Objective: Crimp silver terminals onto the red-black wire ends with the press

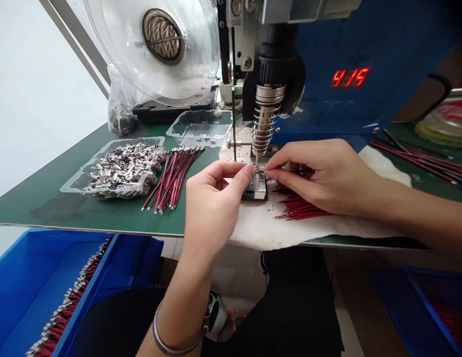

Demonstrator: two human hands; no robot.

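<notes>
At the small metal fixture, directly under the soldering iron with its coiled spring, both hands work close together. My left hand is closed in a pinch at the fixture's left side; whatever lies between thumb and forefinger is too small to make out. From the right, my right hand pinches a thin wire, its tip at the fixture. Beneath the right hand a bundle of red and black wires rests on a white cloth. A thin feed tube stands upright just left of the iron.
Left on the green table are a clear tray of small metal connectors and a wire bundle. Behind stand another clear tray and a large reel. A blue machine reads 415. A blue bin sits below.
</notes>
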